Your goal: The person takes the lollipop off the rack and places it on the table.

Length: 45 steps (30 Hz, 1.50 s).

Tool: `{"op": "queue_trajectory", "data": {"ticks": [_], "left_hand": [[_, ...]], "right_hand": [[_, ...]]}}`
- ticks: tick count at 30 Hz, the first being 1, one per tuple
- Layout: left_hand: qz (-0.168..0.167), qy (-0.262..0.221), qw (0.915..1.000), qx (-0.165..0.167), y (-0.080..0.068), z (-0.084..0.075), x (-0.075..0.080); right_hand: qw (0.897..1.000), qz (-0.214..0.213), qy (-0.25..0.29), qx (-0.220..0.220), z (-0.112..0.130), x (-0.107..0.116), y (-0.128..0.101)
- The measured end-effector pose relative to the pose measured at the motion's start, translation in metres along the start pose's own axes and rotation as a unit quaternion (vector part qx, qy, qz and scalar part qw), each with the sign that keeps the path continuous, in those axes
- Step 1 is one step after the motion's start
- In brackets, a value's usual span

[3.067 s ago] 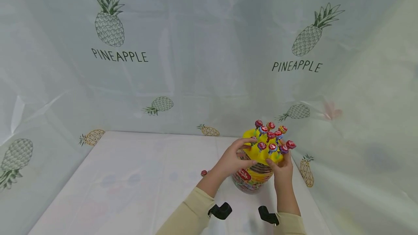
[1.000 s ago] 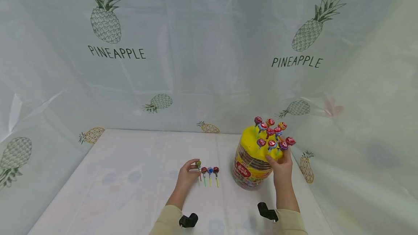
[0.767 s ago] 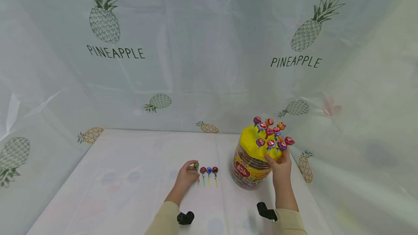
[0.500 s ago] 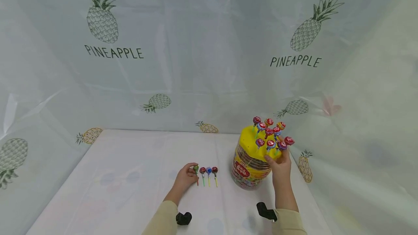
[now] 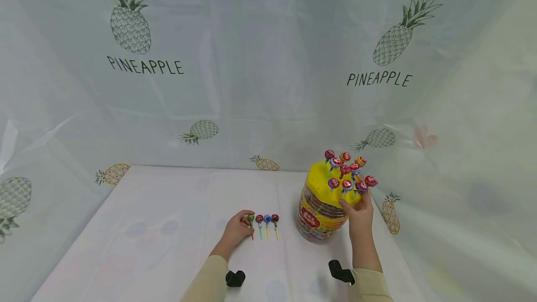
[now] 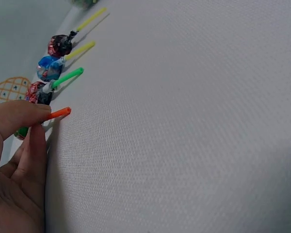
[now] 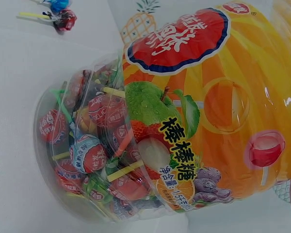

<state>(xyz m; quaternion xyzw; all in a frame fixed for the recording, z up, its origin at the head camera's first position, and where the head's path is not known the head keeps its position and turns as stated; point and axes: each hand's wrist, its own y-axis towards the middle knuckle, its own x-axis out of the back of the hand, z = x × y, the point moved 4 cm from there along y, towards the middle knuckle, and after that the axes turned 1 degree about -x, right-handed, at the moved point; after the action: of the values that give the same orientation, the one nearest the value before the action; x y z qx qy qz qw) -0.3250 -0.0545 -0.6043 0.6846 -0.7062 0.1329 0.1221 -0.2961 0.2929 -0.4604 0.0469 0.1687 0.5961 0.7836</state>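
Observation:
My left hand (image 5: 237,229) is low over the table, left of a short row of lollipops. Between thumb and fingers it pinches a green-wrapped lollipop by its orange-red stick (image 6: 60,112). Beside it lie a dark red lollipop (image 5: 259,219) with a green stick, a blue one (image 5: 267,219) and another dark red one (image 5: 274,218), both with yellow sticks. On the right stands a large clear candy jar (image 5: 310,218) with a yellow lid (image 5: 318,185). Several lollipops (image 5: 345,170) stick up from that lid. My right hand (image 5: 361,216) grips the lid's right edge, its fingers partly hidden behind lollipops.
The white tabletop (image 5: 180,218) meets a pineapple-print sheet (image 5: 251,59) at the back and sides. Through the jar's clear base, many wrapped lollipops (image 7: 94,155) show in the right wrist view. Black camera mounts (image 5: 236,278) sit on both wrists.
My left hand has left the lid and moved down-left to the row. Over the last second it has lowered the green lollipop beside the others. My right hand stays on the lid.

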Motion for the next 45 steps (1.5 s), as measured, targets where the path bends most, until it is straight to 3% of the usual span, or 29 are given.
{"op": "queue_trajectory", "data": {"ticks": [7,16,31,37,41,45], "left_hand": [[0.005,0.038,0.9993,-0.002,-0.001,-0.003,0.001],[0.018,0.048,0.9987,-0.008,-0.003,-0.008,0.000],[0.013,0.034,0.9991,-0.021,-0.001,-0.004,0.001],[0.003,-0.011,0.9999,-0.005,-0.003,0.000,0.006],[-0.004,-0.052,0.9986,-0.012,-0.005,-0.015,0.007],[0.002,-0.083,0.9959,-0.035,-0.007,-0.050,0.005]], "right_hand": [[1.000,-0.004,0.001,-0.006,0.000,0.001,0.001],[1.000,-0.001,0.000,-0.001,0.002,0.000,0.001],[1.000,0.008,0.007,0.015,0.003,-0.003,0.002],[1.000,0.004,-0.006,-0.019,0.002,-0.003,0.002],[1.000,0.000,-0.005,-0.024,0.002,-0.002,0.000],[1.000,-0.002,-0.006,-0.017,0.002,-0.001,-0.001]]}}
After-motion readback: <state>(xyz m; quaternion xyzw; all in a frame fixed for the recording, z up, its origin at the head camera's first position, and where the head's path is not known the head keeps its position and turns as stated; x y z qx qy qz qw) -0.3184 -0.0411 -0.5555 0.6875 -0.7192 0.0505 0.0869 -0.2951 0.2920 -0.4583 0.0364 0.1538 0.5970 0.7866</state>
